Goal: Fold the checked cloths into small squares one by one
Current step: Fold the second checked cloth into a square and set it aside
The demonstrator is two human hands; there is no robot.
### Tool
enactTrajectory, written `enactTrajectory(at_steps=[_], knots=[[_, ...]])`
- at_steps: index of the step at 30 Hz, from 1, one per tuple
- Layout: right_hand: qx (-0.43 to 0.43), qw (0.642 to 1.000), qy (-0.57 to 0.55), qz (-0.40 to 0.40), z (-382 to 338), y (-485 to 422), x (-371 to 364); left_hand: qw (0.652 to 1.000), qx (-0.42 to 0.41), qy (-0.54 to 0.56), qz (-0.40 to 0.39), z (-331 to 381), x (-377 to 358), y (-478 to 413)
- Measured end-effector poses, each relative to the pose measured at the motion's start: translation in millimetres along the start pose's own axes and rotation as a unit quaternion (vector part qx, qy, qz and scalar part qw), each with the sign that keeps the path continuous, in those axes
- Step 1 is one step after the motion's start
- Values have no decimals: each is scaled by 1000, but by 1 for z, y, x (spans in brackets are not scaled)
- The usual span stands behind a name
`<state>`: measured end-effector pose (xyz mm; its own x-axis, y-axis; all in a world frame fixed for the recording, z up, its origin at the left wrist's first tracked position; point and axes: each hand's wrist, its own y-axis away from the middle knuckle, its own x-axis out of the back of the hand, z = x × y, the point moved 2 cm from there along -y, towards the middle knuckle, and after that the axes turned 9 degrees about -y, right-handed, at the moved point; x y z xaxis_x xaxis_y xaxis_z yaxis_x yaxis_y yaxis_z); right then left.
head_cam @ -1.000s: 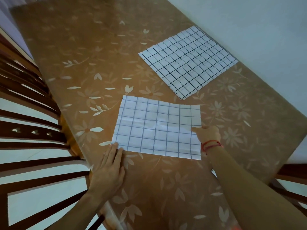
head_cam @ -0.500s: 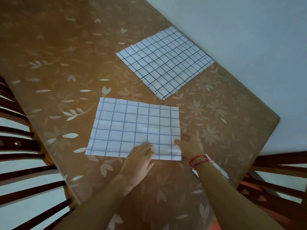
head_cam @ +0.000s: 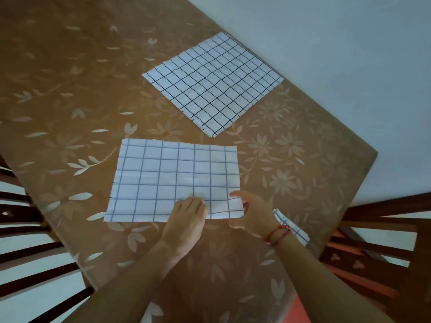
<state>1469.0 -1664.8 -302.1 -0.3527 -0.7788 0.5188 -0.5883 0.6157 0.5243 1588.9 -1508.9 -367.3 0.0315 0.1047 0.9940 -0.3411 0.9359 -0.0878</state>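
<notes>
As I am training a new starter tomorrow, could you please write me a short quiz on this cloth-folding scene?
1. True or false: no hand is on the far cloth.
2. The right hand pinches the near cloth at: A its left edge; B its near right corner; C its far edge.
3. What lies on the table, partly hidden by the right wrist?

Key: 1 true; 2 B; 3 a small folded cloth.
</notes>
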Motion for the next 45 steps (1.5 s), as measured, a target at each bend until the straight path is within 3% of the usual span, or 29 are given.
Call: enactTrajectory(at_steps=[2,4,9,16,20,28,30,34,35,37,40,41,45], knots=[[106,986,123,24,1,0,-5,1000,4,19,15,-1,1,3],[180,965,177,68,11,-5,-8,998,15,55,28,-3,4,5],[232,942,196,140,2,-3,-8,991,21,125,46,-5,9,14],[324,923,176,113,-23,16,-19,994,92,51,-20,-3,-3,27],[321,923,183,105,-17,20,-20,994,80,77,-24,-6,4,41],[262,898,308,173,-3,19,7,987,-38,137,-72,-19,21,91],[271,900,292,177,-16,24,9,986,-42,134,-89,-24,19,103],[253,903,310,155,70,3,23,984,44,130,-116,-40,10,130],[241,925,280,94,82,6,16,984,60,126,-108,-43,12,135],[226,929,293,-7,58,29,13,984,73,139,-84,-45,16,142],[261,922,278,-73,-23,62,1,985,87,118,-86,-42,26,149],[294,909,284,-81,-28,67,2,986,87,112,-84,-41,25,153],[266,933,226,-87,-32,77,3,990,80,88,-74,-44,22,161]])
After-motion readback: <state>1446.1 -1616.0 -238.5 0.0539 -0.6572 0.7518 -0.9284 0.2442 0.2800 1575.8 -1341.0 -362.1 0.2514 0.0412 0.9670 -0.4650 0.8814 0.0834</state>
